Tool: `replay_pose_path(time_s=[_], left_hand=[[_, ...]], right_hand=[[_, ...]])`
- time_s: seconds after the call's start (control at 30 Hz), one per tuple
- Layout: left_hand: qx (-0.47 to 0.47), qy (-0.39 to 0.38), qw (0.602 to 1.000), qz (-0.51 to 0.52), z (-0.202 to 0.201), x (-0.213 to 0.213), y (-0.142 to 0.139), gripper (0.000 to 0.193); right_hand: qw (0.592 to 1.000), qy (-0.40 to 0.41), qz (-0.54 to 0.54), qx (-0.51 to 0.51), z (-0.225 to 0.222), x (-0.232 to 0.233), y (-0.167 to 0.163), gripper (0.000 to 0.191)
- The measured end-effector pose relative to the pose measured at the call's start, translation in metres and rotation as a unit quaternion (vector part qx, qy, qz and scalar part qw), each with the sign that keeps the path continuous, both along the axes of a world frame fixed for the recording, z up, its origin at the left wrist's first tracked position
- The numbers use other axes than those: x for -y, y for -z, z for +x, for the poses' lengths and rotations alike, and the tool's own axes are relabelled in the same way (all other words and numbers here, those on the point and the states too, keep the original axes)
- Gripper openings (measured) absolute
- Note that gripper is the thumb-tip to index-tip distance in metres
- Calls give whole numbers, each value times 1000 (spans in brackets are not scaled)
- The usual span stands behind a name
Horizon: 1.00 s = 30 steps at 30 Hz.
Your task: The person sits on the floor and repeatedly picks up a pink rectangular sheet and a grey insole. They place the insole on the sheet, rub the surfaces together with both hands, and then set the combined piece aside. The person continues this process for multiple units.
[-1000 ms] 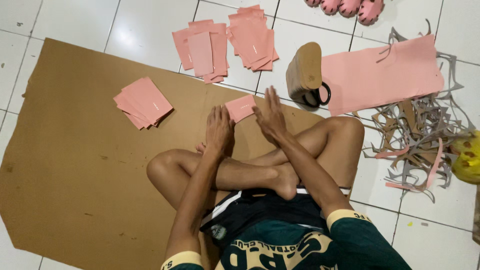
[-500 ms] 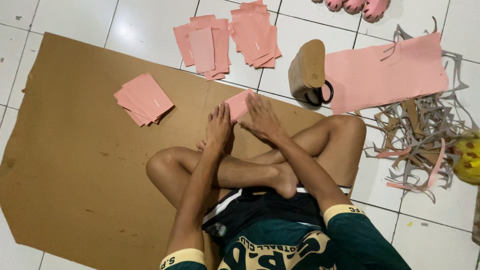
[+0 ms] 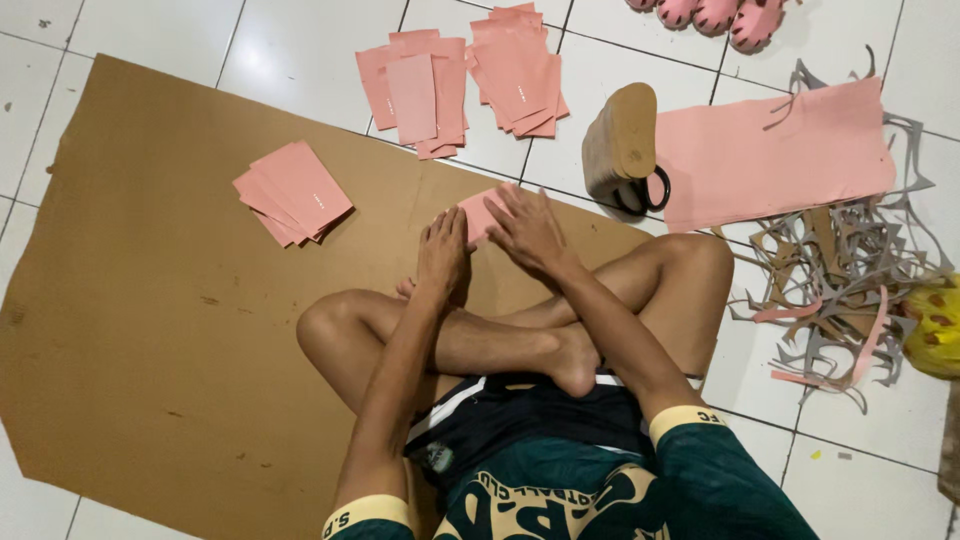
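Head view: both hands (image 3: 490,245) press a pink sheet (image 3: 480,212) near the cardboard (image 3: 150,300) edge.

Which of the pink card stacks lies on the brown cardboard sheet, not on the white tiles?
The small fanned stack left of the hands lies fully on the brown cardboard sheet. The two bigger piles farther up rest on the white tiles.

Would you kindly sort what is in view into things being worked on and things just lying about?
In hand:
small pink paper piece under left hand and right hand
brown cardboard sheet
stacked pink paper pieces

Lying about:
grey offcut scraps
pink clogs
large pink sheet
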<state>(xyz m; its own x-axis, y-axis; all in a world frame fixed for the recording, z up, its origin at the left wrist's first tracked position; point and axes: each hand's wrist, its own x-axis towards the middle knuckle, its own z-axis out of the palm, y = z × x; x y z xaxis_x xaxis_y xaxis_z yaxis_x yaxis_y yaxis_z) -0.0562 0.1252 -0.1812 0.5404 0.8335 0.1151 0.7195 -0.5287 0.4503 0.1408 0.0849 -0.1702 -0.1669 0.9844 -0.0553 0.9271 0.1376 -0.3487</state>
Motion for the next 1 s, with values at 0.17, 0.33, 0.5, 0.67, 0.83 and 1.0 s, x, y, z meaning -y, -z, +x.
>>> replay_pose_path(time_s=[0.17, 0.33, 0.5, 0.67, 0.83, 1.0], left_hand=[[79, -7, 996, -36, 0, 5, -3, 60], [69, 27, 997, 5, 8, 0, 4, 45], [127, -7, 984, 124, 6, -5, -1, 63], [373, -84, 913, -144, 12, 27, -35, 50], [492, -76, 829, -254, 23, 44, -92, 25], [511, -50, 823, -242, 18, 39, -151, 26]], right_hand=[[995, 87, 28, -47, 12, 1, 2, 65], [984, 33, 112, -136, 19, 8, 4, 74], [895, 200, -15, -398, 19, 18, 3, 39], [710, 204, 39, -673, 12, 28, -8, 36], [649, 228, 39, -725, 10, 38, -60, 30], [720, 126, 120, -672, 16, 48, -125, 23]])
